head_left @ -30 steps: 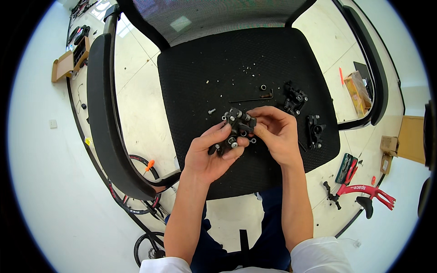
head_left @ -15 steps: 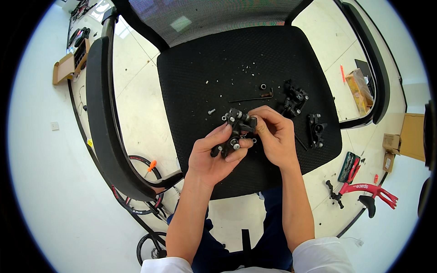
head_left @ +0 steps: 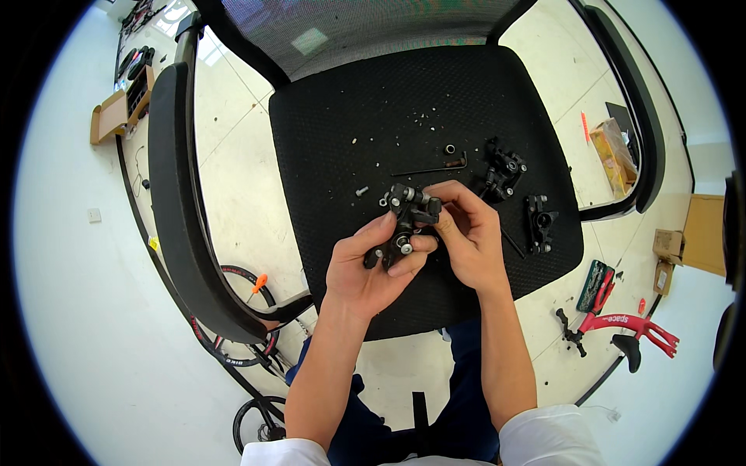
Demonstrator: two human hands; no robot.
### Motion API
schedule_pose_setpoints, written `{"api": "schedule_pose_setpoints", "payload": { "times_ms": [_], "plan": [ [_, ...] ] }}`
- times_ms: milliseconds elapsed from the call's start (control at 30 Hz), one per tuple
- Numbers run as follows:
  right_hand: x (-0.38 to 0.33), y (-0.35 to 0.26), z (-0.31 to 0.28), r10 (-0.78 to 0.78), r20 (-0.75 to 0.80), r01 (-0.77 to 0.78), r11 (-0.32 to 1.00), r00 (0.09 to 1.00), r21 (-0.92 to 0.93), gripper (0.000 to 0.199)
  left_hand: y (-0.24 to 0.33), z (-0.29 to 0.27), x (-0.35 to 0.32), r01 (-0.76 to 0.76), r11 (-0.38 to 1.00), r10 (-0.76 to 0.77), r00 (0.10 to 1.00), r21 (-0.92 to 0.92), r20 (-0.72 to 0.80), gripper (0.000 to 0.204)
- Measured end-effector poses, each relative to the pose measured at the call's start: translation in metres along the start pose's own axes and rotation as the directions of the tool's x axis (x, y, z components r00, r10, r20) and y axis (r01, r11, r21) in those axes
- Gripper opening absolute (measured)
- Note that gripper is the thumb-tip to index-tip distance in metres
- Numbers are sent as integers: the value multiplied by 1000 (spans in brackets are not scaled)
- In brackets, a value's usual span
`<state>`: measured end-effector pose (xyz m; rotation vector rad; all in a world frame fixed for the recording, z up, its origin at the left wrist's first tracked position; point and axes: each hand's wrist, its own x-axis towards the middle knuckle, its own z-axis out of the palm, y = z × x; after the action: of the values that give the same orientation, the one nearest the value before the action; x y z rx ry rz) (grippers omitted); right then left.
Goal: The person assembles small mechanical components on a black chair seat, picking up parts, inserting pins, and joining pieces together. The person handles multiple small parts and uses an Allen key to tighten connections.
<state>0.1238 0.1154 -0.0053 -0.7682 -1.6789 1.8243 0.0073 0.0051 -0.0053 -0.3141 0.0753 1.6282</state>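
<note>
Over the black chair seat, my left hand [head_left: 353, 269] is closed round a black bicycle disc brake caliper [head_left: 402, 225] with silver bolts. My right hand [head_left: 472, 242] pinches the caliper's right side between thumb and forefinger; whether a small part sits between those fingertips is hidden. Just beyond the hands lie a hex key [head_left: 427, 167], a small bolt [head_left: 361, 191] and a small round collar [head_left: 450, 149]. Right of my right hand rest two more black calipers, one farther away [head_left: 505, 169] and one nearer [head_left: 539, 224].
The chair seat [head_left: 334, 124] carries scattered white crumbs and a thin dark rod [head_left: 514, 243]. Armrests flank it, left [head_left: 171, 194] and right [head_left: 633, 101]. On the floor lie a red bike frame [head_left: 622, 319], a wheel [head_left: 233, 359], an orange-handled screwdriver [head_left: 260, 281] and cardboard boxes [head_left: 109, 118].
Almost nothing differs. Both hands keep their hold on the caliper, which has shifted very slightly to the right; the right fingers have moved a little against its side.
</note>
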Motion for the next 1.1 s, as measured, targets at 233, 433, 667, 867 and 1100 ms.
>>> {"api": "schedule_pose_setpoints", "payload": {
  "times_ms": [233,433,667,867,1100],
  "plan": [
    [-3,-9,2,28,34,-20,976,999,-218,14,3,1,-1,28,999,-26,997,29,-68,29],
    [-3,-7,6,38,40,-34,994,998,-100,19,1,2,-2,56,998,-59,990,-34,-127,28],
    [-3,0,15,36,-34,-34,998,999,49,22,-2,9,-1,8,996,-18,993,-88,-116,28],
    [-2,0,9,136,6,-133,962,991,238,27,-7,8,-1,3,994,8,995,107,-102,26],
    [0,-3,4,118,22,-119,938,993,327,19,-8,7,2,-28,999,25,995,-28,-97,32]
  ]
}}
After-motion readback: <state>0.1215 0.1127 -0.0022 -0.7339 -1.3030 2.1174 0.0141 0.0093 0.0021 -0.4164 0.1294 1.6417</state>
